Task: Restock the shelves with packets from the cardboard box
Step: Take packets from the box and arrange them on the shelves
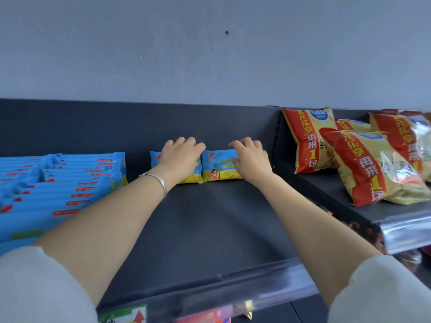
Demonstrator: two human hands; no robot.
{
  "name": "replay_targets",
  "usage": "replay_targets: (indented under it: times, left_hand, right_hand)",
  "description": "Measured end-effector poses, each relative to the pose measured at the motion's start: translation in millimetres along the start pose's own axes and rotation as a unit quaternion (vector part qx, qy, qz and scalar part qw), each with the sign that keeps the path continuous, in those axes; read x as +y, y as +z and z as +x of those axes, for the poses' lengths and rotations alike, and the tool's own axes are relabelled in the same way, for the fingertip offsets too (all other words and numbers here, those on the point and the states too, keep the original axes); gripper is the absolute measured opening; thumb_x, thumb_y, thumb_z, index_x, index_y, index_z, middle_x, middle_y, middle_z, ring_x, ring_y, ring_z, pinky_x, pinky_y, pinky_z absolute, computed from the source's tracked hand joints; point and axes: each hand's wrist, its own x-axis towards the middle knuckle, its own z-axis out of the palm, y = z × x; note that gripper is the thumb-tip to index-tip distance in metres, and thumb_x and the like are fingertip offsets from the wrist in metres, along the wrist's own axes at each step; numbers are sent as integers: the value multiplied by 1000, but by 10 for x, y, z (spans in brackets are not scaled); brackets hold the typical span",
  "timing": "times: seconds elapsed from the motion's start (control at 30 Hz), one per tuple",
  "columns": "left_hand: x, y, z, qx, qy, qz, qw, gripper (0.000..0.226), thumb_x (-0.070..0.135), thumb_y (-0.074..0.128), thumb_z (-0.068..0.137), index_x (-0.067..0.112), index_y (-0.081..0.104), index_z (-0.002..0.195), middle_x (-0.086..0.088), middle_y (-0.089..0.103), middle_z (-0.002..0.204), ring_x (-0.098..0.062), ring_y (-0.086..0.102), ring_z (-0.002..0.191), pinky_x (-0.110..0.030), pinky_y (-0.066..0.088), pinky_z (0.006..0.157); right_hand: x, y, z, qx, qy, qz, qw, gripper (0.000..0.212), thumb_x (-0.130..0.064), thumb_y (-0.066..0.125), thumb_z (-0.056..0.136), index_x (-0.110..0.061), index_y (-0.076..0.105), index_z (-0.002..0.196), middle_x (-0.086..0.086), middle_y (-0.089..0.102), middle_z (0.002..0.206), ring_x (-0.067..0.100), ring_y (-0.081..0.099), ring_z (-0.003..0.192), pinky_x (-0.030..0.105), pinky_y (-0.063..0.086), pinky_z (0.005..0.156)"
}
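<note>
Left hand (180, 157): arm stretched forward; fingers (186, 142) curled over left packet (155, 160)
Right hand (250, 160): arm stretched forward; fingers and thumb clasp right packet (218, 169)

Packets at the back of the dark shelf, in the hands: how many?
2, side by side: the left packet gripped by the left hand, the right packet gripped by the right hand. More could sit hidden behind them.
</note>
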Motion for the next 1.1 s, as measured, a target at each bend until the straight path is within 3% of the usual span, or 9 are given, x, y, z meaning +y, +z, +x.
replay_targets:
  times: [0.3,0.5,0.77,0.93,1.1]
  left_hand:
    - [562,-270,-146,-10,78,-88,993,23,29,46,95,24,54,115,0,56,115,-25,50,111,-36,35,84]
    - [1038,-540,-342,42,141,-123,981,17,33,46,94,21,58,100,1,60,104,-25,54,102,-34,34,75]
    - [1885,-838,-929,89,205,-131,966,20,35,48,94,22,58,105,1,61,104,-24,55,101,-33,32,73]
    - [2504,-790,-1546,83,218,-154,960,24,33,48,93,20,60,109,-2,62,105,-26,55,103,-38,39,80]
    - [3200,-424,-2208,-12,254,-180,950,24,33,48,93,21,60,111,-2,63,108,-27,55,107,-37,40,82]
  right_hand:
    - [215,-496,-766,9,18,11,1000,34,-30,52,94,-19,54,126,6,52,124,31,45,114,42,46,88]
    - [445,-809,-1266,45,37,19,998,31,-27,51,96,-16,56,124,7,54,122,33,47,113,42,45,88]
    - [884,-1217,-2306,89,-17,-24,996,25,-18,56,92,-9,63,114,12,61,108,36,54,101,41,47,73]
    - [1343,-1248,-3188,55,13,-36,998,25,-18,57,89,-10,64,111,13,62,106,39,55,96,44,49,73]
    - [1663,-949,-4110,-30,67,-23,997,24,-18,58,90,-10,63,111,12,62,105,39,55,95,44,50,70]
